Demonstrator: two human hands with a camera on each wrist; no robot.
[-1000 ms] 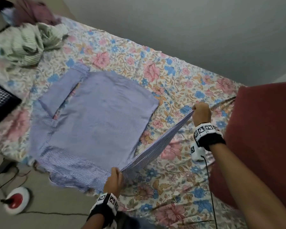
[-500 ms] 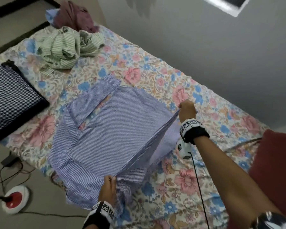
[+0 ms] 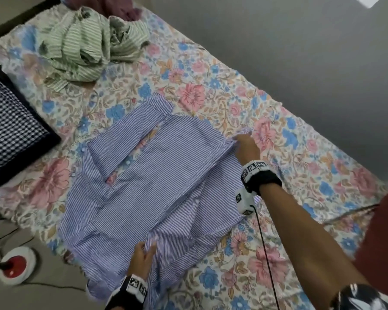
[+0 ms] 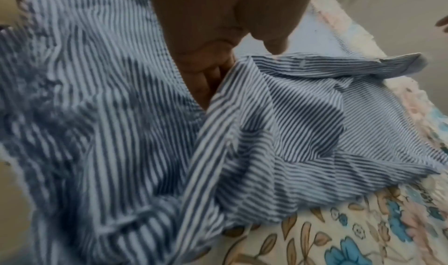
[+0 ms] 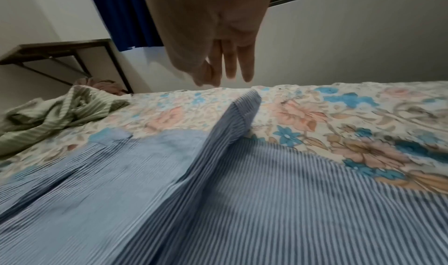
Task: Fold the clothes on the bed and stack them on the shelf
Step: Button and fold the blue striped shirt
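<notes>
A blue striped shirt (image 3: 155, 175) lies spread on the floral bed sheet (image 3: 211, 90), its right side folded over the middle. My left hand (image 3: 143, 253) is at the near hem, and a raised ridge of the cloth runs up between its curled fingers (image 4: 208, 71) and thumb. My right hand (image 3: 244, 146) hovers at the far corner of the folded flap. In the right wrist view its fingers (image 5: 227, 64) hang straight above the shirt (image 5: 242, 211) and hold nothing.
A crumpled green striped garment (image 3: 87, 48) and a maroon one (image 3: 121, 7) lie at the far end of the bed. A black checked cushion (image 3: 9, 130) sits at the left edge, a red cushion (image 3: 383, 242) at the right. A dark-framed shelf (image 5: 60, 48) stands beyond the bed.
Both hands carried the shirt's right side leftward over its middle and laid it down. The right hand has let go of the cloth and opened.
</notes>
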